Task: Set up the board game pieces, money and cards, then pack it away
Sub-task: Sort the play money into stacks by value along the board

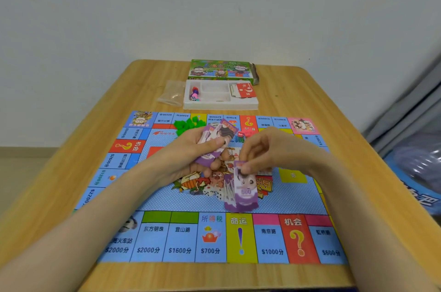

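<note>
Money in both hands! The left hand [191, 155] curls round a fanned wad of purple notes [218, 135], thumb clamped across the top one. The right hand [265, 148] pinches a single 500 note [245, 184] by its upper edge between thumb and forefinger. Right under that pinch, a small pile of notes [228, 192] lies on the middle of the board [167, 201]. The pinched note hangs either touching the pile or just above it, too close to call.

Just past the left grip sits a heap of green houses [188, 124]. Between the two grips and a little farther out are a few red pieces [247, 133]. Well beyond both hands, the white tray [253, 103] holds dice and pawns [194, 96] in the compartment on the left grip's side. A red question-mark card stack [245, 90] sits at the end on the right grip's side, and the middle compartments look bare. A clear bag [173, 93] lies beside the tray and the green box [219, 69] behind it, all on the wooden table [286, 91].

Progress, as I read it: the board is unfolded, the houses and red pieces are out, and the money is being dealt into a pile. Left to do are the rest of the wad, then the cards, pawns and dice sitting in the tray. After that comes the whole pack-away half, not yet begun. I'd call it well short of halfway.
</note>
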`<state>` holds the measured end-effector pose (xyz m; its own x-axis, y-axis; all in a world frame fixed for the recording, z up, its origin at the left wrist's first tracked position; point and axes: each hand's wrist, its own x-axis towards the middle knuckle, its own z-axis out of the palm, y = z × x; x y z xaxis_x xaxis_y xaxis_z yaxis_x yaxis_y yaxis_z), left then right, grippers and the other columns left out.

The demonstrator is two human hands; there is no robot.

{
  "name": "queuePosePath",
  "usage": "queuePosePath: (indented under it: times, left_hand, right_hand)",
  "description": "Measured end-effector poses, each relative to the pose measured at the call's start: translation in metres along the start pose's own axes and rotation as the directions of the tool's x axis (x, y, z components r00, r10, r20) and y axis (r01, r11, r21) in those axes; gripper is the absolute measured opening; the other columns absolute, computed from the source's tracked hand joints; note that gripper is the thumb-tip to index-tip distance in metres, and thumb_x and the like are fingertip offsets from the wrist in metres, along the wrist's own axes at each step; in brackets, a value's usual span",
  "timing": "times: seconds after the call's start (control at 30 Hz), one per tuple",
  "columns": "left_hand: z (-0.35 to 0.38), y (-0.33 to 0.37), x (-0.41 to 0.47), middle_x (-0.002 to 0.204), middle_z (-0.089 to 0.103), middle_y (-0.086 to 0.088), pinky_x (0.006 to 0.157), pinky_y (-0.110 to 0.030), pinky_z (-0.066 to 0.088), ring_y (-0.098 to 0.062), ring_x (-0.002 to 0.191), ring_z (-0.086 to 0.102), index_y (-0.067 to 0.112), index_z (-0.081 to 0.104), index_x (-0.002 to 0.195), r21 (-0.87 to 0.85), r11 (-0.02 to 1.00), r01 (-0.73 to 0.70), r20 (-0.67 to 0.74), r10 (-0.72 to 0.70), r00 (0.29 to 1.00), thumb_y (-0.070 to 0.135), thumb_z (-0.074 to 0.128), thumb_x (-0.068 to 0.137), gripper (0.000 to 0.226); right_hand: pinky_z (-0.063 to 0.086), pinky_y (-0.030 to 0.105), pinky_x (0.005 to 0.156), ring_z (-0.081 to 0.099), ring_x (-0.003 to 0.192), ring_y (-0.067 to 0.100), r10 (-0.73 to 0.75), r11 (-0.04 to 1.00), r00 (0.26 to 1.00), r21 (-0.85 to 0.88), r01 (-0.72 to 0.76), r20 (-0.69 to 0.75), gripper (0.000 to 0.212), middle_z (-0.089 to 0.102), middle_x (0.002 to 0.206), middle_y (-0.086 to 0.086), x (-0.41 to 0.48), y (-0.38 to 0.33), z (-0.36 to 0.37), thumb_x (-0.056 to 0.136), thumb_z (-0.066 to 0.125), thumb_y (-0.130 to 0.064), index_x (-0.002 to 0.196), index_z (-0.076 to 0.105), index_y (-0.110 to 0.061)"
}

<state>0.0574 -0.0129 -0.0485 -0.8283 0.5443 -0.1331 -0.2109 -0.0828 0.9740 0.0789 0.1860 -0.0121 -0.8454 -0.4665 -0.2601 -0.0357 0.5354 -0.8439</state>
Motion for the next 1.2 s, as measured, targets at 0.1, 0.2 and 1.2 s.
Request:
queuePosePath:
  times: [0.1, 0.2, 1.2]
  left_hand:
    - [0.000, 0.000, 0.000, 0.071, 0.064, -0.006, 0.036, -0.019, 0.044, -0.011, 0.046, 0.053, 0.011, 0.053, 0.101, -0.003, 1.000, 0.006, 0.002, -0.006, 1.000, 0.022, 0.059, 0.081, 0.023]
    - [0.000, 0.000, -0.001, 0.069, 0.063, -0.005, 0.036, -0.019, 0.044, -0.010, 0.046, 0.053, 0.010, 0.053, 0.102, -0.006, 1.000, 0.010, 0.008, -0.010, 1.000, 0.021, 0.059, 0.081, 0.025]
    - [0.003, 0.001, -0.003, 0.061, 0.057, -0.002, 0.035, -0.019, 0.043, -0.011, 0.045, 0.051, 0.009, 0.053, 0.102, 0.057, 0.998, 0.008, 0.032, -0.010, 0.999, 0.030, 0.056, 0.080, 0.031]
  right_hand:
    - [0.039, 0.013, 0.049, 0.057, 0.062, 0.013, 0.031, 0.999, 0.999, -0.033, -0.030, 0.034, 0.009, 0.068, 0.076, 0.014, 0.003, 0.002, 0.002, 0.075, 0.076, -0.011, 0.075, 0.067, -0.013]
    - [0.038, 0.013, 0.048, 0.054, 0.059, 0.015, 0.014, 0.999, 0.999, -0.038, -0.012, 0.051, 0.011, 0.067, 0.066, 0.007, 0.004, 0.004, 0.005, 0.075, 0.077, -0.013, 0.075, 0.066, -0.012]
    - [0.043, 0.023, 0.041, 0.055, 0.048, 0.010, -0.339, 0.899, 0.745, 0.035, 0.437, -0.575, 0.019, 0.064, 0.067, 0.010, 0.024, 0.007, 0.024, 0.087, 0.061, 0.002, 0.080, 0.062, -0.015]
